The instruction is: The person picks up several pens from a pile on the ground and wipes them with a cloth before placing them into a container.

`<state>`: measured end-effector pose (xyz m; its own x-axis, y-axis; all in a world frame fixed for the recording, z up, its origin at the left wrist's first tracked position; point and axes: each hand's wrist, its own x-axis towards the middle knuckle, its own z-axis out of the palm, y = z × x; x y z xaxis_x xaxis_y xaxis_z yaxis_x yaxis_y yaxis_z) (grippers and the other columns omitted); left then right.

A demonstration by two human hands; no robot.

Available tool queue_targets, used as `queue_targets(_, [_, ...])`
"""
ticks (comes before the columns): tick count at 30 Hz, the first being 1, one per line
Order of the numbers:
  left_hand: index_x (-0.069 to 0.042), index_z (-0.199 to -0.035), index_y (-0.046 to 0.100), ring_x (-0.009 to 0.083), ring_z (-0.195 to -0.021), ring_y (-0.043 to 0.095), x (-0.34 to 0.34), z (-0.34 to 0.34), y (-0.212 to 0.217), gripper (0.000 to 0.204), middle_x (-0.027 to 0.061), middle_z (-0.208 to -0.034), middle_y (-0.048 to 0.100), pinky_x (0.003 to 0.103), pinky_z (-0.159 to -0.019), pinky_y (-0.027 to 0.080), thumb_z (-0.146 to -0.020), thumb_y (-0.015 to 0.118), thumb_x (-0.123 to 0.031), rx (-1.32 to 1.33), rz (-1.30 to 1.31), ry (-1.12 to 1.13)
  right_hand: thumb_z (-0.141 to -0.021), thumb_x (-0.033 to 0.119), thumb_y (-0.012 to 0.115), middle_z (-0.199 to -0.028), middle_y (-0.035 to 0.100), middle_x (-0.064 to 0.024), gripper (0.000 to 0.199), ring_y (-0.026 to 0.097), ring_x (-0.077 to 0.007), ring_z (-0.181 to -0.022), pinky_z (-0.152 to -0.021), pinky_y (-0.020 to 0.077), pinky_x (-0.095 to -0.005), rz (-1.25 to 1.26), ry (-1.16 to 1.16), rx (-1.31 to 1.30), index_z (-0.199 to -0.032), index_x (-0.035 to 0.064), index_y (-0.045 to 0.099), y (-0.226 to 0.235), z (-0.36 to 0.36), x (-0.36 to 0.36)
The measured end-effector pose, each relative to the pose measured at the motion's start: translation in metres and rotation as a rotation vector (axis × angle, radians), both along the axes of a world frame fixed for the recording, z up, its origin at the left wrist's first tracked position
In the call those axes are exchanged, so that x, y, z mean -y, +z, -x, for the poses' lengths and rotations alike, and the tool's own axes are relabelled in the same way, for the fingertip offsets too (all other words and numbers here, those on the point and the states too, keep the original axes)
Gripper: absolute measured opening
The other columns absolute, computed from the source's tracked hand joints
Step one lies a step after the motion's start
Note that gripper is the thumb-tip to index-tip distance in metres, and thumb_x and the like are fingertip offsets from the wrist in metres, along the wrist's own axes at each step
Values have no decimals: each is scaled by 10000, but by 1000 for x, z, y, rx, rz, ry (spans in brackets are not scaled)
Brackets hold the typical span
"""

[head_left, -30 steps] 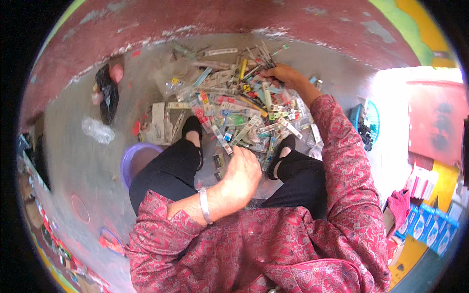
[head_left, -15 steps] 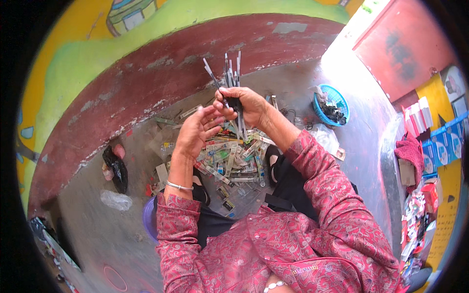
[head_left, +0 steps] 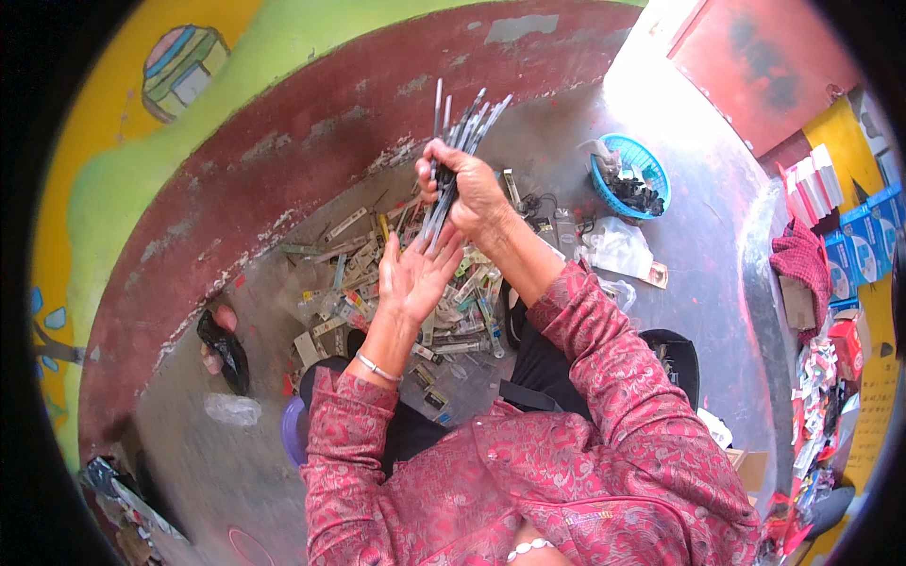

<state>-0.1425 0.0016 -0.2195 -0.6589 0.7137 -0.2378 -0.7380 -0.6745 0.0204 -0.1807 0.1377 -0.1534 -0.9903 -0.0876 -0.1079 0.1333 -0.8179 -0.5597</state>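
A bundle of thin black and clear pen refills (head_left: 466, 129) is gripped in my right hand (head_left: 469, 189), its upper ends fanning out above the fist. The lower ends come down against my left hand (head_left: 422, 271), which is open with the palm up and fingers spread. My left wrist wears a metal bangle (head_left: 377, 367). Below both hands a loose heap of packaged small items (head_left: 354, 302) covers the floor between my legs; many are long slim packets. My hands hide part of that heap.
A blue plastic basket (head_left: 667, 170) with dark items stands at the right, beside a white plastic bag (head_left: 618, 247). A black bag (head_left: 224, 351) and a clear bag (head_left: 233, 409) lie at the left. The red wall base (head_left: 311, 123) curves behind the heap; boxes (head_left: 861, 245) line the right side.
My right hand has tilted the refills, so their tops lean right and their lower ends meet my left palm. My left hand has turned palm up and moved right and down.
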Motion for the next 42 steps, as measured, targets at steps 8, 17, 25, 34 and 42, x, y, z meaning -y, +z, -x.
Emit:
queue_targets(8, [10,-1267,350,276,-1175,409,-33,11,21,556,150,-1285,419,405,-1004,306,-894,344,-403,-69,-321,56,-850,158,544,-675,559,-45,108,507,-108,-586,-526,415,-232,-428,-307,-127,-820,57,520,21,-11,1])
queue_targets(17, [-67,-1126,487,211,-1071,504,-29,25,28,305,103,-1184,510,352,-943,386,-926,331,-235,-85,-244,213,-789,70,584,-663,569,-21,65,524,-74,-603,-557,432,-220,-636,-350,-335,-771,23,545,17,-17,25])
queue_targets(25, [-28,-1161,464,203,-1067,503,-11,20,33,336,105,-1170,514,344,-945,389,-921,369,-243,-108,-200,222,-750,24,605,-705,566,12,56,510,-55,-642,-599,428,-207,-690,-319,-443,-792,28,569,14,-21,48])
queue_targets(34, [-55,-1073,499,169,-1053,501,4,20,31,258,55,-1121,538,337,-955,373,-903,410,-227,-54,-289,248,-683,-41,552,-760,566,-34,113,530,-98,-717,-658,452,-245,-617,-167,-490,-774,23,531,11,-19,59])
queue_targets(42, [-95,-1048,516,161,-1068,488,2,23,26,229,34,-1118,536,349,-972,349,-891,419,-231,-121,-152,289,-723,7,580,-732,590,-31,32,539,-88,-707,-646,453,-243,-784,-97,-569,-732,17,551,10,-14,56])
